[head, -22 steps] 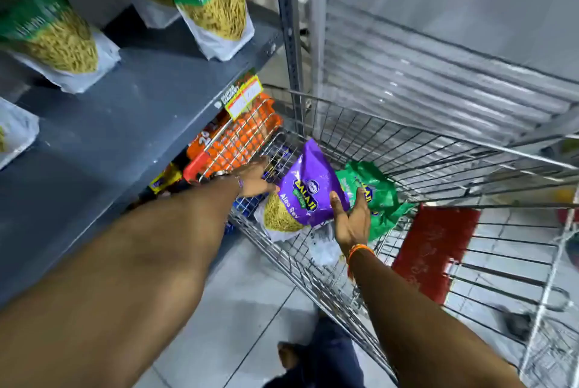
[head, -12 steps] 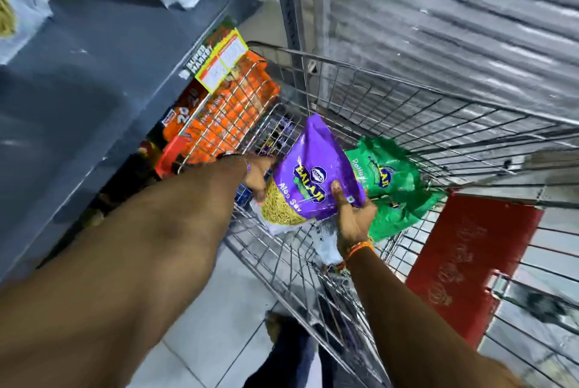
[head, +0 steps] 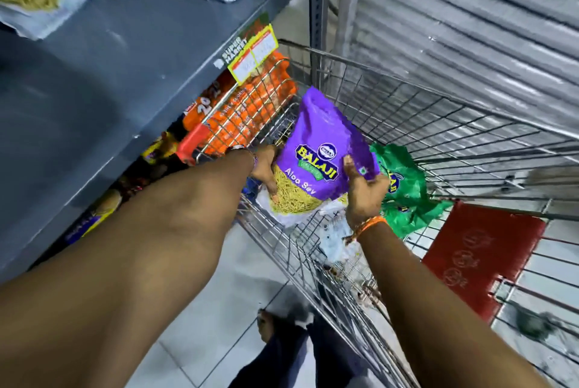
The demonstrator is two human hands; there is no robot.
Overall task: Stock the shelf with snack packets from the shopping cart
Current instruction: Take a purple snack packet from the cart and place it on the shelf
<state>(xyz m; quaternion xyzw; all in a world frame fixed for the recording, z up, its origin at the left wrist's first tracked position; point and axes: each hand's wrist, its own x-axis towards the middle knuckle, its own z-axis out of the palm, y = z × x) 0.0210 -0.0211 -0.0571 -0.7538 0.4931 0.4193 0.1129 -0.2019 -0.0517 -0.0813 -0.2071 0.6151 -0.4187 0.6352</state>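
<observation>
Grey shelf [head: 131, 52], purple packet [head: 322, 149] hiding left hand [head: 266, 170] fingers

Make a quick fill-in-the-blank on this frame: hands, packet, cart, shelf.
1. Both hands grip the ____ Balaji Aloo Sev packet.
2. The right hand wears an ____ wristband.
3. The green packets lie inside the wire ____.
4. The price tag hangs from the grey ____'s edge.

Missing words: purple; orange; shopping cart; shelf
</observation>
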